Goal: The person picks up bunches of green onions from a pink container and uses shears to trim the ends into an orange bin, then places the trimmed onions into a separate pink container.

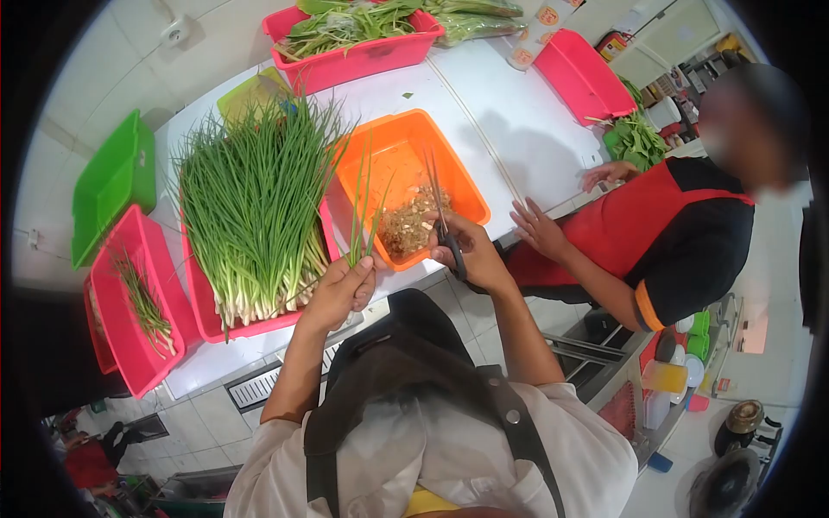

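My left hand (343, 289) is closed around a few thin spring onions (359, 233), their green tops pointing up and away. In my right hand (473, 252) is a pair of scissors (446, 237) with dark handles; the long blades point away from me over an orange tub (477, 186). Brownish roots and pale trimmings (404, 229) lie in the near part of that tub. Left of it, a big heap of spring onions (259, 198) fills a pink tub (256, 328), white ends towards me. The scissors are apart from the held stalks.
A co-worker in a red apron (617, 229) stands at the right, both hands near the table edge. Another pink tub (142, 345) at left holds a small bunch of spring onions. A green tub (108, 190) stands behind it. Leafy greens fill a pink tub (371, 56) at the back.
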Motion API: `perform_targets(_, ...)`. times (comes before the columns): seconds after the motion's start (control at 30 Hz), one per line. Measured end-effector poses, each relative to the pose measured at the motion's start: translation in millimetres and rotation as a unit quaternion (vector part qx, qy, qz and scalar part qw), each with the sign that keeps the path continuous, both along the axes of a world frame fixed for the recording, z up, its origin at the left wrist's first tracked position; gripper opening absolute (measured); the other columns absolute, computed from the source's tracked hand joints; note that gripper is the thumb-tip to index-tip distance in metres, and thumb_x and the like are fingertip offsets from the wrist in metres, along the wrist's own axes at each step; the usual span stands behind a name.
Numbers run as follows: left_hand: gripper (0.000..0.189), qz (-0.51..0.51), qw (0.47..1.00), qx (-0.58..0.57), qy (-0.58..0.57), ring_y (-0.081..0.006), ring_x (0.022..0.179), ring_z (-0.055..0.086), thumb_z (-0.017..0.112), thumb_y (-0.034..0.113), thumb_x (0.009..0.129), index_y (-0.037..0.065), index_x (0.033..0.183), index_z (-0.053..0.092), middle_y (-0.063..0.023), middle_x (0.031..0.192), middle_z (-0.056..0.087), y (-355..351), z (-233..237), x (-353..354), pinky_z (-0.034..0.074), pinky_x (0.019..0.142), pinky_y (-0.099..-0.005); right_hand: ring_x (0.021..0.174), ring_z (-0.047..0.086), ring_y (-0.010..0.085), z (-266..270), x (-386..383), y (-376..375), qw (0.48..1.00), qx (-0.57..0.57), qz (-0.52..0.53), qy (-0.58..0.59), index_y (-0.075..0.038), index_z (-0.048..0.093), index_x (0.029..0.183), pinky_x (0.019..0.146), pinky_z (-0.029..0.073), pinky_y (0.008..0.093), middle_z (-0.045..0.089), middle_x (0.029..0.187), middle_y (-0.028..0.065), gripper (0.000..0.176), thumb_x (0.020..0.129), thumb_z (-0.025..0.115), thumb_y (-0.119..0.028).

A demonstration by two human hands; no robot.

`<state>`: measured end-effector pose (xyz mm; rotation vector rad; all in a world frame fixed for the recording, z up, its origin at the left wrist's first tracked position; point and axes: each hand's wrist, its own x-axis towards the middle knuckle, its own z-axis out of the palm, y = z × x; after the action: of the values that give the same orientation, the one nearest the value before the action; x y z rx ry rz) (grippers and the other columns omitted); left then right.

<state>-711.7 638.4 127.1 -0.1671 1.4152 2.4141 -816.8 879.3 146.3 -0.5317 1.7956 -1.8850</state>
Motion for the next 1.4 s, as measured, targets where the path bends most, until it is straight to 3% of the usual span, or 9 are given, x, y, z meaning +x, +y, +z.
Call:
perform_targets(0.13,0.037,-0.008,0.996,-0.089,0.01,-0.0047,0.052,0.033,0.045,0.035,0.106,0.002,0.106,0.062,0.0056,0.063,0.038,9,-1,1,0.029,0.047,-0.0233,0.075,0.054,0.0064,2,-7,-5,0.993,-0.014,-0.106,0.044,-0.001,0.055,0.134,0.071,0.046,0.0217,0.056,0.082,-0.0017,0.054,0.085,0.078,-0.009)
perform_targets(0.27,0.039,-0.003,0.985,-0.169,0.014,-0.006,0.055,0.039,0.047,0.038,0.105,0.002,0.108,0.063,0.0052,0.064,0.041,12,-1,1,0.033,0.05,-0.0253,0.076,0.053,0.0068,15,-15,5,0.992,0.066,-0.09,0.062,-0.001,0.057,0.134,0.073,0.046,0.0235,0.058,0.083,-0.0021,0.059,0.082,0.081,-0.016)
perform_targets(0.33,0.039,0.031,0.966,-0.251,0.048,-0.0112,0.055,0.044,0.047,0.037,0.105,0.001,0.109,0.062,0.0006,0.062,0.044,13,-6,1,0.036,0.052,-0.0296,0.079,0.055,0.0068,28,-16,12,0.973,0.184,-0.051,0.134,-0.003,0.058,0.135,0.076,0.045,0.0237,0.06,0.085,-0.0031,0.061,0.08,0.082,-0.017)
perform_targets(0.47,0.039,0.076,0.901,-0.415,0.103,-0.0265,0.054,0.054,0.048,0.035,0.104,-0.001,0.112,0.06,-0.013,0.059,0.051,13,8,-3,0.041,0.054,-0.0403,0.075,0.05,0.007,28,-20,23,0.971,0.19,-0.041,0.14,-0.004,0.059,0.135,0.073,0.044,0.0239,0.059,0.082,-0.0033,0.066,0.076,0.085,-0.02)
perform_targets(0.57,0.034,0.068,0.877,-0.467,0.089,-0.0209,0.054,0.05,0.048,0.032,0.105,0.001,0.106,0.061,-0.0082,0.062,0.05,12,15,-5,0.041,0.055,-0.037,0.071,0.047,0.0089,34,-18,24,0.975,0.175,-0.048,0.132,-0.002,0.06,0.132,0.069,0.045,0.0256,0.06,0.079,-0.0019,0.067,0.075,0.086,-0.024)
perform_targets(0.67,0.036,0.061,0.866,-0.486,0.102,-0.0417,0.059,0.059,0.048,0.031,0.104,-0.002,0.113,0.059,-0.0221,0.059,0.055,13,27,-10,0.042,0.057,-0.0477,0.072,0.048,0.0081,36,-18,25,0.975,0.177,-0.046,0.129,-0.001,0.06,0.133,0.069,0.045,0.0248,0.06,0.08,-0.0021,0.065,0.076,0.085,-0.022)
perform_targets(0.97,0.031,0.034,0.832,-0.546,0.09,-0.0468,0.069,0.061,0.048,0.028,0.103,0.0,0.112,0.057,-0.0262,0.067,0.06,8,33,-17,0.044,0.063,-0.0537,0.078,0.053,0.0026,23,-19,27,0.987,0.15,-0.06,-0.027,-0.001,0.058,0.134,0.065,0.044,0.0205,0.063,0.088,-0.0014,0.055,0.085,0.079,-0.015)
perform_targets(1.23,0.023,0.013,0.783,-0.615,0.092,-0.0469,0.076,0.062,0.05,0.023,0.101,0.002,0.105,0.055,-0.0281,0.078,0.063,-12,33,-15,0.046,0.067,-0.0554,0.074,0.053,0.0056,-5,-29,43,0.988,0.153,0.005,-0.008,-0.003,0.055,0.137,0.07,0.047,0.0242,0.054,0.08,-0.0057,0.064,0.081,0.082,-0.015)
perform_targets(1.4,0.02,-0.014,0.773,-0.626,0.097,-0.0469,0.077,0.062,0.051,0.021,0.1,0.002,0.103,0.056,-0.0279,0.078,0.063,-12,36,-16,0.046,0.067,-0.0549,0.076,0.056,0.0061,2,-35,37,0.993,0.107,0.048,-0.005,-0.004,0.056,0.137,0.072,0.049,0.0257,0.06,0.085,-0.003,0.062,0.08,0.081,-0.012)
